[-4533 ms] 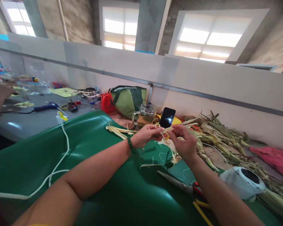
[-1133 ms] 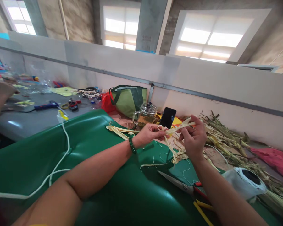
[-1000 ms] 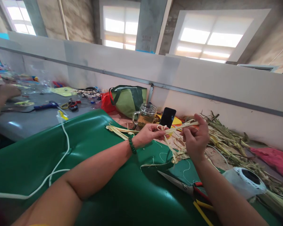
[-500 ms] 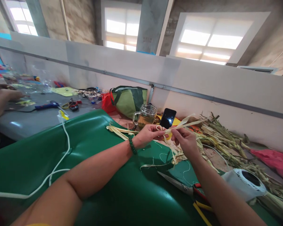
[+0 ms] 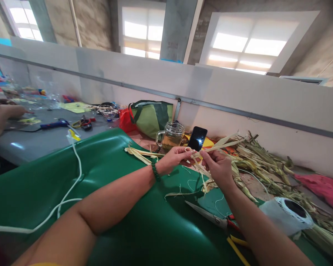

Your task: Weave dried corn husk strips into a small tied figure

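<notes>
Pale husk strips [image 5: 223,143] run between my two hands, with a small loop at the left end. My left hand [image 5: 175,159], with a green bead bracelet at the wrist, pinches the looped end. Close beside it, my right hand [image 5: 218,164] is closed on the same strips, whose loose ends stick out up and to the right. Beneath the hands, more husk pieces [image 5: 208,184] and thin thread lie on the green sheet [image 5: 144,221]. Scissors [image 5: 208,216] with red handles lie below my right hand, partly hidden by the forearm.
Behind the hands stand a glass mug [image 5: 172,138], a phone [image 5: 198,138] and a green bag [image 5: 152,116]. Dried husks [image 5: 266,166] and a white roll [image 5: 285,216] lie right. At the far left, another person's hand [image 5: 2,118] is near a blue-handled tool [image 5: 54,124].
My right hand has shifted very slightly, and the loose strip ends beyond it have spread apart a little. My left hand keeps its pinch on the loop.
</notes>
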Motion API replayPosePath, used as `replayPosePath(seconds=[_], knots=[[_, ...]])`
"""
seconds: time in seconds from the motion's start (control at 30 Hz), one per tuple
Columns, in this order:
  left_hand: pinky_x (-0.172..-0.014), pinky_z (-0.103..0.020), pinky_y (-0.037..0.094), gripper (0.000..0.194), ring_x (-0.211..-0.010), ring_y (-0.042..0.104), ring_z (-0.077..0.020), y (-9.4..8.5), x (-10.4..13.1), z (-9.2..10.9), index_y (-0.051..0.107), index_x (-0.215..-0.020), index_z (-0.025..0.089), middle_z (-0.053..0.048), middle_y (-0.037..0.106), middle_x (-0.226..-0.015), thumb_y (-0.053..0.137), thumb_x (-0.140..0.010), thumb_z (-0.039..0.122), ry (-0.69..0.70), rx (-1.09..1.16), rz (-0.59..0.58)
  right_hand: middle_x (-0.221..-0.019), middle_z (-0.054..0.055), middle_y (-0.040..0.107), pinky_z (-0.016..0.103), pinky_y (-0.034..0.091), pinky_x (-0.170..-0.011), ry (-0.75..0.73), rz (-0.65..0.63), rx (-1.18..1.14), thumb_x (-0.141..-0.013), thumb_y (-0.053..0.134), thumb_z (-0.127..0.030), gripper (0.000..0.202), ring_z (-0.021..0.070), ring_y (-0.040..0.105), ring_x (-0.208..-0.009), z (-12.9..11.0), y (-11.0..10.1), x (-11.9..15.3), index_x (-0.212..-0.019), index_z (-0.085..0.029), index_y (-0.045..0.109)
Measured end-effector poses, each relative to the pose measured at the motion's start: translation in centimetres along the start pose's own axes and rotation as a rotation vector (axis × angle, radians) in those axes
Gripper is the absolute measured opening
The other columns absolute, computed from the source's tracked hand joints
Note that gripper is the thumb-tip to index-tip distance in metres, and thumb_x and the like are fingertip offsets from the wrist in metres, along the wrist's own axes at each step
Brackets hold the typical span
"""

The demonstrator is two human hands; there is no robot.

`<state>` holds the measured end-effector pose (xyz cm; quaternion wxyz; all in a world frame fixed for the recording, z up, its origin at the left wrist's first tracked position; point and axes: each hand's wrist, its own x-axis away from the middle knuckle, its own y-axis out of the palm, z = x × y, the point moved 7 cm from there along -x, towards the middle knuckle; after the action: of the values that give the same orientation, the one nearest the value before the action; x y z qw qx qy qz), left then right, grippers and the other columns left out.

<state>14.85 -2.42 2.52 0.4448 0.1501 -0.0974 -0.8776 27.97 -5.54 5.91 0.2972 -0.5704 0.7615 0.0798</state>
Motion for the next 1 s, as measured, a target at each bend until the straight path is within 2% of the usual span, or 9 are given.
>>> replayPosePath(seconds=[0.17,0.3,0.4,0.57,0.7,0.77,0.83,0.93,1.0], knots=[[-0.054,-0.019,0.042,0.051,-0.057,0.057,-0.008,0.3,0.1,0.1,0.059,-0.075,0.013,-0.003,0.066,-0.072,0.073,-0.057,0.06,-0.009,-0.067,-0.007,-0.04,-0.002,0.053,0.023,0.032,-0.035,-0.111,0.045,0.126,-0.068,0.067,-0.054,0.039,0.0084,0.04,-0.033,-0.2,-0.3,0.2,-0.057,-0.017,0.06],[-0.051,-0.019,0.042,0.055,-0.051,0.057,-0.0079,0.3,-0.1,-0.1,0.055,-0.076,0.015,-0.001,0.066,-0.071,0.07,-0.056,0.063,-0.01,-0.082,-0.009,-0.04,-0.002,0.053,0.024,0.033,-0.035,-0.134,0.028,0.135,-0.069,0.066,-0.052,0.036,0.0097,0.041,-0.033,-0.1,0.0,0.3,-0.059,-0.017,0.062],[-0.054,-0.02,0.044,0.052,-0.055,0.06,-0.0088,0.3,-0.2,-0.3,0.054,-0.075,0.015,-0.001,0.066,-0.069,0.072,-0.057,0.061,-0.012,-0.06,-0.007,-0.039,-0.002,0.053,0.024,0.035,-0.037,-0.164,0.03,0.156,-0.07,0.066,-0.051,0.035,0.0103,0.043,-0.033,-0.3,-0.1,0.3,-0.058,-0.018,0.061],[-0.06,-0.02,0.046,0.05,-0.058,0.06,-0.0078,0.2,-0.4,-0.5,0.054,-0.068,0.012,-0.002,0.067,-0.071,0.08,-0.05,0.052,-0.006,-0.049,-0.023,-0.04,-0.003,0.055,0.025,0.036,-0.038,-0.248,0.038,0.237,-0.072,0.066,-0.048,0.033,0.0105,0.045,-0.034,-0.8,-0.3,0.3,-0.058,-0.018,0.062],[-0.057,-0.019,0.044,0.049,-0.056,0.06,-0.0084,-0.8,-0.7,-0.7,0.052,-0.068,0.013,0.001,0.065,-0.064,0.08,-0.051,0.05,0.007,-0.016,0.066,-0.046,-0.001,0.06,0.024,0.04,-0.041,-0.347,0.047,0.302,-0.075,0.066,-0.043,0.031,0.0118,0.051,-0.039,-1.2,-0.2,0.6,-0.059,-0.018,0.063],[-0.057,-0.019,0.045,0.045,-0.058,0.061,-0.0088,-1.3,-0.8,-0.7,0.052,-0.07,0.014,0.0,0.066,-0.067,0.079,-0.057,0.047,0.02,0.019,0.119,-0.051,0.0,0.063,0.025,0.042,-0.044,-0.482,0.065,0.375,-0.079,0.064,-0.039,0.026,0.0122,0.054,-0.042,-2.0,0.1,1.3,-0.063,-0.018,0.065],[-0.057,-0.019,0.045,0.04,-0.059,0.061,-0.0081,-1.6,-0.8,-0.7,0.052,-0.071,0.014,-0.002,0.068,-0.075,0.076,-0.062,0.044,0.036,0.044,0.16,-0.06,0.002,0.067,0.026,0.044,-0.051,-0.729,0.043,0.489,-0.082,0.063,-0.031,0.017,0.0132,0.057,-0.051,-3.4,1.0,2.5,-0.069,-0.019,0.066],[-0.056,-0.018,0.045,0.037,-0.058,0.06,-0.0079,-1.7,-0.7,-0.8,0.05,-0.071,0.014,-0.003,0.068,-0.075,0.075,-0.065,0.041,0.051,0.076,0.195,-0.07,0.003,0.069,0.031,0.046,-0.067,-1.124,-0.053,0.708,-0.081,0.063,-0.017,0.008,0.0161,0.06,-0.066,-4.9,2.9,5.0,-0.075,-0.021,0.066],[-0.056,-0.019,0.045,0.038,-0.056,0.059,-0.0084,-1.6,-0.8,-0.9,0.048,-0.07,0.015,-0.003,0.068,-0.072,0.076,-0.064,0.041,0.049,0.106,0.191,-0.073,0.003,0.067,0.032,0.045,-0.071,-1.243,-0.137,0.809,-0.082,0.06,-0.014,0.009,0.0166,0.058,-0.07,-5.2,3.9,6.0,-0.076,-0.02,0.064]])
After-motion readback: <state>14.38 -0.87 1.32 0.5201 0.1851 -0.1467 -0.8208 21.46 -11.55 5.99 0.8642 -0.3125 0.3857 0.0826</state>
